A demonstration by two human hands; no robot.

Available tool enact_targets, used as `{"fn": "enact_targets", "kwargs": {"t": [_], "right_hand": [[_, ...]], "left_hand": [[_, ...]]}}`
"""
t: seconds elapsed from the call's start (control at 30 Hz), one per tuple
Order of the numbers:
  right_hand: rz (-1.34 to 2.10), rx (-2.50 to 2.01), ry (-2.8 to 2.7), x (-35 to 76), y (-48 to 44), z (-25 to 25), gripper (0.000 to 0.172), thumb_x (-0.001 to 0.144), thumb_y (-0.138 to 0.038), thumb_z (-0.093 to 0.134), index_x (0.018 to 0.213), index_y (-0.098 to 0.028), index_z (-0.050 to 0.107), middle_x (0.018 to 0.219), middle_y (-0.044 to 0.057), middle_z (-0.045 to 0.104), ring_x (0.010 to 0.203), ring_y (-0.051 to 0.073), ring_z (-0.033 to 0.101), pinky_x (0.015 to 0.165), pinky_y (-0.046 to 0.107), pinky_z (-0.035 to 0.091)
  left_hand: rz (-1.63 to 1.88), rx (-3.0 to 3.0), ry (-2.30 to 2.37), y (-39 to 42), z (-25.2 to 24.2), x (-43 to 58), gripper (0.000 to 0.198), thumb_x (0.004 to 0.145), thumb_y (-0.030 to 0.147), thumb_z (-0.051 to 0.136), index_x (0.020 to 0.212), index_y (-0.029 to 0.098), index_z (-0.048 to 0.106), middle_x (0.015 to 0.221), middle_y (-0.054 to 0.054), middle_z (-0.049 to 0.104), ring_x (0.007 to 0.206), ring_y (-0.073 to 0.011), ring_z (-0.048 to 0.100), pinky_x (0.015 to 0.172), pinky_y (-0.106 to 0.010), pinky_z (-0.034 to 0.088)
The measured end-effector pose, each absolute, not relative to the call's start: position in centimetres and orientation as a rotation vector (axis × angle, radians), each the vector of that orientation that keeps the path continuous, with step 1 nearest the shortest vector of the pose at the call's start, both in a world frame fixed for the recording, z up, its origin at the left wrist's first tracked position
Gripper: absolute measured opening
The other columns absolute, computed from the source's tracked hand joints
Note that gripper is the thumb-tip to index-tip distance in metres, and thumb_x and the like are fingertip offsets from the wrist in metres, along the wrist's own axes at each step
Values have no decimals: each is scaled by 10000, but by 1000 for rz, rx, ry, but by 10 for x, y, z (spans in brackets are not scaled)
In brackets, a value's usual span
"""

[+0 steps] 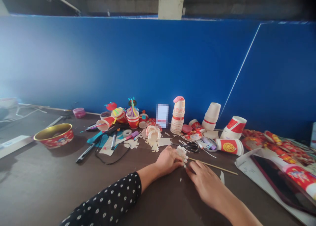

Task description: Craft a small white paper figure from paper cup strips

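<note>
My left hand [168, 161] and my right hand [200, 177] meet low on the dark table top [153, 193]. Between their fingertips is a crumpled white paper flower [181, 153], which both hands pinch from either side. A thin wooden stick [212, 166] runs right from beside the flower, and I cannot tell whether it is joined to it. Black-handled scissors [190, 147] lie just beyond my hands. Paper scraps [180, 179] are scattered near my right fingers. A white paper cutout [153, 138] stands a little farther back.
Stacked paper cups [177, 115], red-and-white cups [230, 135], markers [85, 153] and a tape roll [127, 133] crowd the table along the blue wall [138, 61]. A gold-lined red bowl [53, 135] sits left. Red printed paper [293, 175] and a dark panel lie right.
</note>
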State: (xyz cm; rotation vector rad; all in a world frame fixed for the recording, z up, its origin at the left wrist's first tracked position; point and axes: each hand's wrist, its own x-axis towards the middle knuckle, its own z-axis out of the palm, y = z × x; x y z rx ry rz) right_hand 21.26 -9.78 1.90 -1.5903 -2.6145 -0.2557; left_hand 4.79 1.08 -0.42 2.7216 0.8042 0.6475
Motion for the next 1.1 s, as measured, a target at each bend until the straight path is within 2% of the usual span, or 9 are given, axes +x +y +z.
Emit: {"fn": "enact_targets", "kwargs": {"t": [0.17, 0.43, 0.7, 1.1], "right_hand": [[-291, -1570, -2567, 212, -94, 18, 252, 839, -96, 395, 882, -167, 633, 928, 77, 556, 875, 206, 455, 776, 338, 385], [-299, -1576, -2504, 209, -89, 16, 298, 899, -127, 345, 782, -184, 613, 880, 45, 583, 827, 176, 489, 744, 317, 370], [-198, -1620, -2430, 210, -85, 13, 273, 886, -135, 379, 771, -198, 618, 857, 29, 605, 822, 165, 523, 754, 293, 352], [-185, -1655, -2438, 209, -87, 16, 359, 898, -131, 347, 797, -214, 682, 757, 36, 596, 782, 161, 526, 722, 276, 345]], "left_hand": [[653, 2697, 813, 11, -5, 48, 98, 787, 292, 652, 784, 216, 713, 748, -1, 646, 756, -156, 550, 788, -277, 358], [633, 2693, 817, 12, -6, 50, 64, 776, 261, 665, 782, 216, 710, 770, 5, 657, 759, -146, 564, 801, -284, 353], [646, 2697, 811, 12, -8, 50, 72, 782, 281, 660, 790, 232, 712, 764, 9, 658, 751, -141, 565, 809, -290, 347], [638, 2710, 817, 11, -5, 49, 103, 796, 303, 638, 800, 235, 715, 753, 5, 654, 763, -152, 564, 796, -281, 358]]}}
